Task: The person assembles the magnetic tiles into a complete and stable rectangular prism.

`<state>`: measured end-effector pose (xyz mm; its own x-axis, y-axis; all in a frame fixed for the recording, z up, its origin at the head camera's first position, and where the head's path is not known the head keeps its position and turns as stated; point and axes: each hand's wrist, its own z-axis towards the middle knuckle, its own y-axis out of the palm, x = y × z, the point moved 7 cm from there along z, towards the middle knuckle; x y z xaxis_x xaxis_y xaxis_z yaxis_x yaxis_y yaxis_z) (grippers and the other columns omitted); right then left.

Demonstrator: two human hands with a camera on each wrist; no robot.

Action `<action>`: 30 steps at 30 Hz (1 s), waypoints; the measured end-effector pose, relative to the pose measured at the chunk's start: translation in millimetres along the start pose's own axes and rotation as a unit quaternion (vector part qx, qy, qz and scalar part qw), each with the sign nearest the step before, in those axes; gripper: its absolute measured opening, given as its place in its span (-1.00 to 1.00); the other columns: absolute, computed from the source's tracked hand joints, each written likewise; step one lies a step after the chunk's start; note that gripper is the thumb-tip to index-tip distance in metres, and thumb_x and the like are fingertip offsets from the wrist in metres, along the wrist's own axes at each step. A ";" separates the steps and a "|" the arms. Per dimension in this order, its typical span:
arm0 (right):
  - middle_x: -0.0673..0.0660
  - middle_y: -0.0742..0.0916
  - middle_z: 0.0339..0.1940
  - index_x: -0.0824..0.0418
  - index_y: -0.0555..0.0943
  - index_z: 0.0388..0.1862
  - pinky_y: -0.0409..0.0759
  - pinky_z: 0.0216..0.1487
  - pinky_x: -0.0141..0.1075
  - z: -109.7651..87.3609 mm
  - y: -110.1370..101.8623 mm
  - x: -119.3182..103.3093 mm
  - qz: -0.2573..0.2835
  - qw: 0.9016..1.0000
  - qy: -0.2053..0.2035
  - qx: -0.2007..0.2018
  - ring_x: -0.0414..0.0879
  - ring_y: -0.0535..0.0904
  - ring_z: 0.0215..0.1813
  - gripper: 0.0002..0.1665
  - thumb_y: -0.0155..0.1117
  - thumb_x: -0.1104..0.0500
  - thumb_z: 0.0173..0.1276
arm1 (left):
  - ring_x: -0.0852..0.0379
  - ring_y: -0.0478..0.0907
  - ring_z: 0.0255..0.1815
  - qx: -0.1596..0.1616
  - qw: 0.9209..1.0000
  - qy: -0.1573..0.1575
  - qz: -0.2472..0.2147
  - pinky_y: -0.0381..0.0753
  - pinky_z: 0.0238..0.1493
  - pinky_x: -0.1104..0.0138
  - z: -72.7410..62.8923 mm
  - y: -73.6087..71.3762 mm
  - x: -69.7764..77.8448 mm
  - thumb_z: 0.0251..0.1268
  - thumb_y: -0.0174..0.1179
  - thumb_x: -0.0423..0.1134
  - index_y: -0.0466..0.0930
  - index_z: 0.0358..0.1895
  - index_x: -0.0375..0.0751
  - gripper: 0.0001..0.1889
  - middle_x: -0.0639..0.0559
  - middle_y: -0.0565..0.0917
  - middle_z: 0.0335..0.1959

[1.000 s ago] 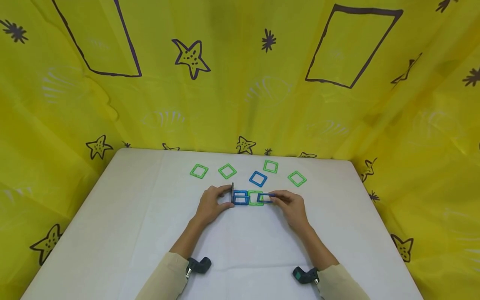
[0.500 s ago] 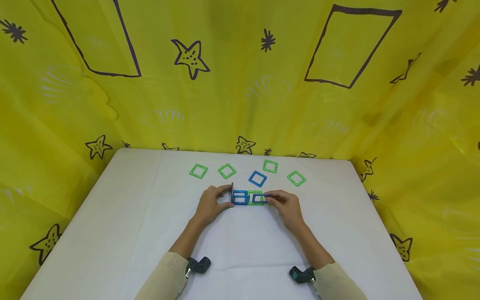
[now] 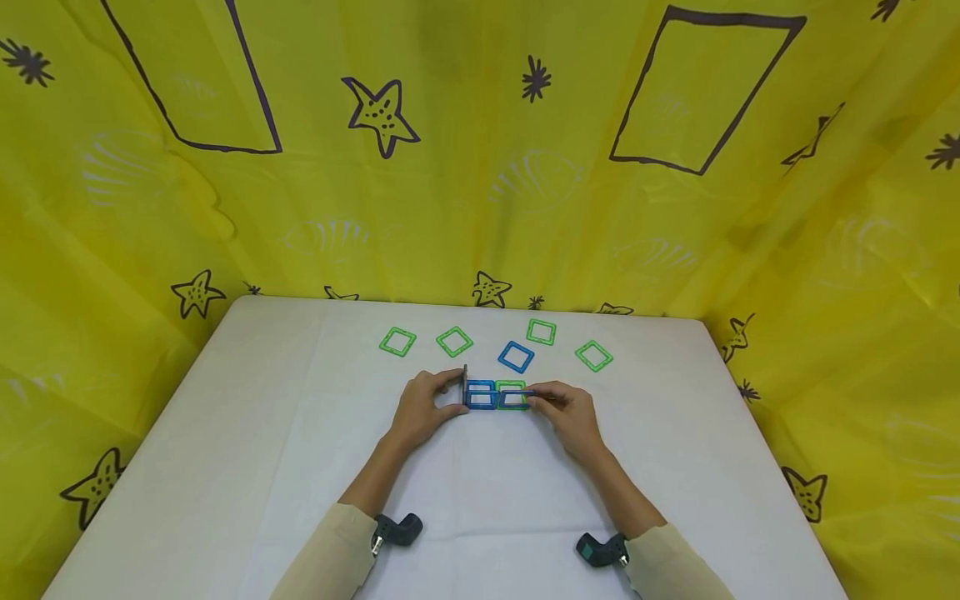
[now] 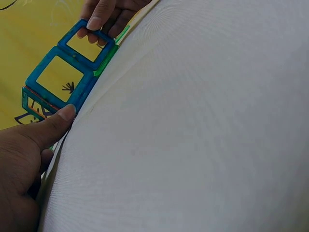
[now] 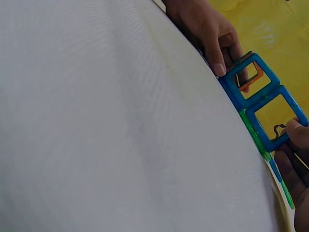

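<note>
Fingers of the right hand pinch the right blue square at its right edge. From the head view I see it upright along the near side of the green tile, while the left hand grips an upright end tile by its near and far edges. On the left wrist view, the right blue square meets the standing blue square on its left, edge to edge, their line running left to right. My right wrist view shows the same seam; whether its base touches the green tile I can't quite judge.
</note>
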<state>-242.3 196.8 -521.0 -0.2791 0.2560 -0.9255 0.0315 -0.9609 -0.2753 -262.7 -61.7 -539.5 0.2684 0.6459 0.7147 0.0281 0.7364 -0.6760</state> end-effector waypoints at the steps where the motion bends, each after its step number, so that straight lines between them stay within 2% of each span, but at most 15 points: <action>1: 0.16 0.84 -0.12 0.31 0.82 -0.09 0.67 -0.05 -0.39 -0.1 0.2 0.1 0.000 1.000 0.001 0.000 -0.05 0.76 -0.08 -0.84 0.48 0.37 0.37 | 0.07 0.49 -0.10 0.000 1.000 -0.001 0.001 0.51 -0.02 0.13 0.0 0.1 0.2 0.13 0.62 -0.13 0.64 0.39 -0.04 -0.31 0.03 0.70 -0.07; 7: 0.16 0.84 -0.11 0.32 0.82 -0.10 0.67 -0.02 -0.39 -0.8 0.2 1.6 0.000 1.000 0.005 0.002 0.02 0.76 -0.04 -0.85 0.48 0.36 0.37 | 0.06 0.49 -0.11 -0.001 1.000 -0.001 0.001 0.50 -0.03 0.13 -0.1 -0.1 2.2 0.14 0.61 -0.13 0.64 0.39 -0.04 -0.32 0.03 0.70 -0.08; 14: 0.18 0.83 -0.09 0.32 0.81 -0.06 0.66 -0.02 -0.39 -0.8 0.8 3.5 -0.007 1.000 0.011 -0.002 -0.07 0.75 -0.07 -0.81 0.49 0.40 0.35 | 0.06 0.49 -0.12 0.000 1.000 0.000 -0.001 0.50 -0.05 0.14 -0.2 -0.5 2.2 0.13 0.62 -0.13 0.65 0.38 -0.06 -0.32 0.02 0.70 -0.10; 21: 0.24 0.82 -0.08 0.36 0.79 -0.02 0.64 -0.01 -0.43 -1.7 3.6 9.5 -0.039 0.998 0.046 -0.010 0.11 0.75 -0.01 -0.74 0.49 0.45 0.31 | 0.08 0.46 -0.16 0.003 1.000 0.001 0.001 0.48 -0.08 0.16 -0.1 -0.3 1.9 0.14 0.61 -0.13 0.64 0.39 -0.01 -0.32 0.03 0.67 -0.15; 25: 0.14 0.83 -0.14 0.28 0.81 -0.06 0.63 -0.05 -0.42 -3.3 4.4 8.3 -0.058 0.997 0.047 -0.015 0.01 0.73 -0.08 -0.76 0.53 0.41 0.29 | 0.09 0.45 -0.17 0.004 1.000 0.000 -0.001 0.47 -0.09 0.17 0.4 0.2 0.6 0.16 0.60 -0.14 0.65 0.39 0.03 -0.33 0.04 0.66 -0.16; 30: 0.09 0.83 -0.19 0.26 0.81 -0.08 0.61 -0.11 -0.39 -6.4 6.6 4.4 -0.068 0.997 0.038 -0.028 -0.07 0.69 -0.15 -0.76 0.54 0.40 0.27 | 0.09 0.46 -0.17 0.009 1.000 0.012 0.001 0.47 -0.10 0.17 0.8 -0.6 0.6 0.21 0.57 -0.14 0.68 0.35 0.02 -0.40 0.03 0.67 -0.17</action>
<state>-237.2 192.2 -528.5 -0.2113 0.3926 -0.8951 0.0533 -0.9098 -0.4116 -263.4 -61.5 -538.5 0.2914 0.6425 0.7088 0.0110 0.7386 -0.6740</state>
